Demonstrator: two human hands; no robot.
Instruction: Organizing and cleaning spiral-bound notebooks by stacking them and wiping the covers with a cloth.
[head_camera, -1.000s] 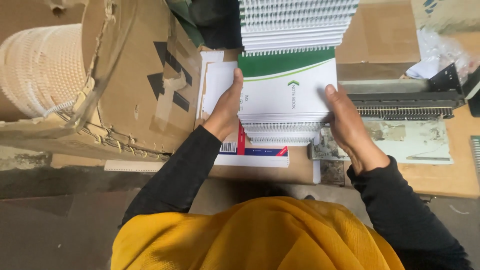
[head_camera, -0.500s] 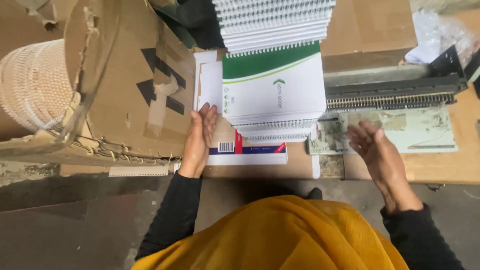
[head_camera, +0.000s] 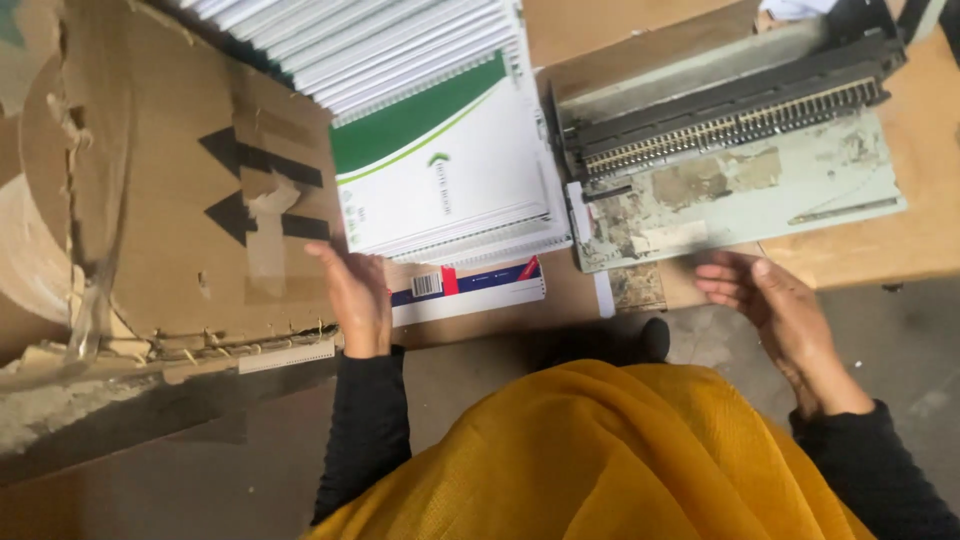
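Observation:
A stack of spiral-bound notebooks with green and white covers (head_camera: 445, 180) lies on the wooden table, fanned toward the back. My left hand (head_camera: 352, 295) hovers open just in front of the stack's near left corner, holding nothing. A flat blue, red and white package (head_camera: 470, 288) sticks out from under the stack beside that hand. My right hand (head_camera: 775, 310) is open, fingers spread, at the table's front edge below a worn grey binding machine (head_camera: 730, 150).
A large torn cardboard box (head_camera: 190, 200) with black arrows stands at the left, with pale coiled binding material (head_camera: 30, 260) behind it. The wooden table (head_camera: 900, 240) ends just before my hands. Yellow cloth (head_camera: 590, 460) covers my lap.
Both hands have let go of the notebook stack and drawn back toward me. The right hand has swung out to the right, under the binding machine. The camera has moved closer.

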